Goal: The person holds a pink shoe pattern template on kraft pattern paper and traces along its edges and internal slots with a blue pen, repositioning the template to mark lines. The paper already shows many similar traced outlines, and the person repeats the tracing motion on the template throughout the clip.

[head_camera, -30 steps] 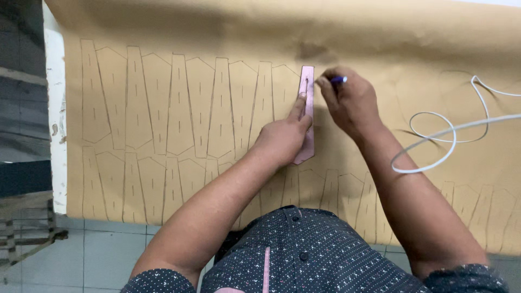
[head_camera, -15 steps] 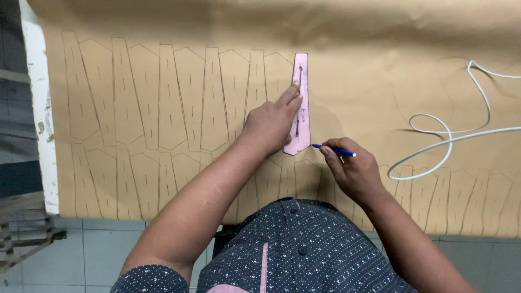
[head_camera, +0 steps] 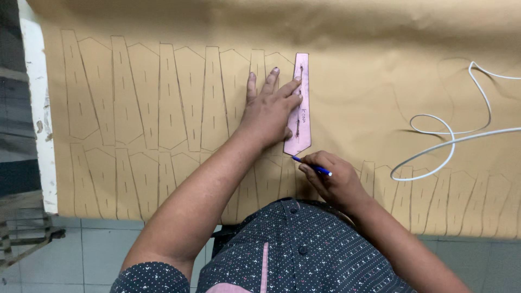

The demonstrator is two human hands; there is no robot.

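Tracing at template's lower tip

Left hand (head_camera: pixel 268 111) lay flat with its fingers (head_camera: pixel 274 81) spread wide. The two nearest the pink template (head_camera: pixel 302 70) pressed on its left edge and pinned it to the brown paper (head_camera: pixel 369 97). Nothing was gripped, it was only pressing down.

Right hand (head_camera: pixel 334 182) had its fingers closed on a blue pen (head_camera: pixel 312 166) in a writing grip. The pen tip sat just below the template's pointed lower end, touching the paper or near enough that I couldn't tell which.

The template was a long narrow strip, square at the top and pointed at the bottom. It lay lengthwise away from the person, just right of the last traced outline (head_camera: pixel 163 92) in the upper row. Both rows to its left were full of drawn shapes, and more showed lower right.

My read was that the step in hand was outlining the template, with the pen at the bottom point. Any further stroke called for steady left-hand pressure so the strip didn't skew, and for the pen kept tight against the edge.

A white cable (head_camera: pixel 450 141) looped on the paper well to the right, apart from both hands. The white edge of the tabletop (head_camera: pixel 38 108) showed at far left.
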